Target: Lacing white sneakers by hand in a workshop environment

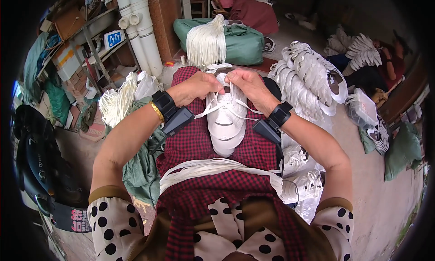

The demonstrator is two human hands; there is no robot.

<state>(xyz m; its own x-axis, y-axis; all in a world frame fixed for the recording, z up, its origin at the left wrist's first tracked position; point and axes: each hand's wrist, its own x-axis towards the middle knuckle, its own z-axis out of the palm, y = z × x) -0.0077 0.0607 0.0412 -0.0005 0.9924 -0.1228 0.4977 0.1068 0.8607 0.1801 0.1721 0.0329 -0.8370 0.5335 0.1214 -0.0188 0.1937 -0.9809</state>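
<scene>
A white shoe (pixel 225 130) lies on my lap over a red-and-black checked apron (pixel 186 141), its toe toward me. White shoelaces (pixel 224 106) cross over its front, and loose lengths spread to both sides. At the far end of the shoe, my left hand (pixel 201 87) pinches at the left edge of the opening. Opposite it, my right hand (pixel 252 85) has thumb and forefinger closed at the right edge. Whether a lace is also between the fingertips is too small to tell. A bundle of white laces (pixel 199 169) lies across my waist.
Stacked white shoe uppers (pixel 308 75) stand to the right, with laced white shoes (pixel 301 186) beside my leg. Ahead, hanging white laces (pixel 206 43) drape over a green sack (pixel 244 43). White pipes (pixel 140 30) and a cluttered shelf (pixel 97 43) are far left. Another person (pixel 392 64) sits far right.
</scene>
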